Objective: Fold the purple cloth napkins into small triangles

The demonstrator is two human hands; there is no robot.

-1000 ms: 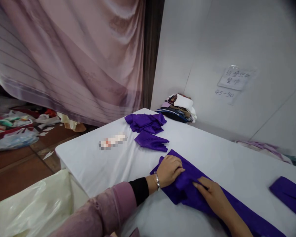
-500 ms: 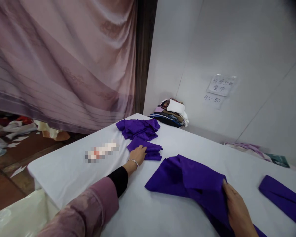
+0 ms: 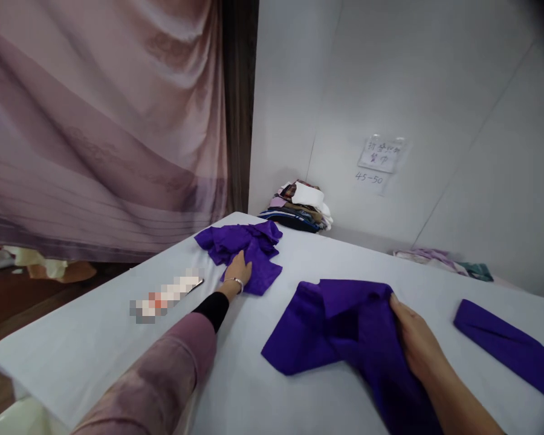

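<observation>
My left hand (image 3: 238,272), wearing a bracelet, is closed on a purple cloth (image 3: 263,277) at the near side of a crumpled purple pile (image 3: 226,240). Its fingertips sink into the fabric and are partly hidden. Nearer to me, my right hand (image 3: 411,332) grips the edge of a larger purple cloth (image 3: 376,326), thumb on top. That cloth lies partly folded over itself on the white table, one end spread left and the other hanging down toward me. Further right lies a flat, folded purple strip (image 3: 505,345).
The white-covered table (image 3: 95,326) carries a blurred-out item (image 3: 165,297) at left, with a thin dark tip. Folded clothes (image 3: 299,205) are stacked at the far edge, and more fabric (image 3: 439,263) lies along the wall. A pink curtain (image 3: 104,121) hangs at left.
My left hand has moved the small cloth up against the crumpled pile, where it now lies more spread out. My right hand has raised its cloth's edge slightly. The view has swung right.
</observation>
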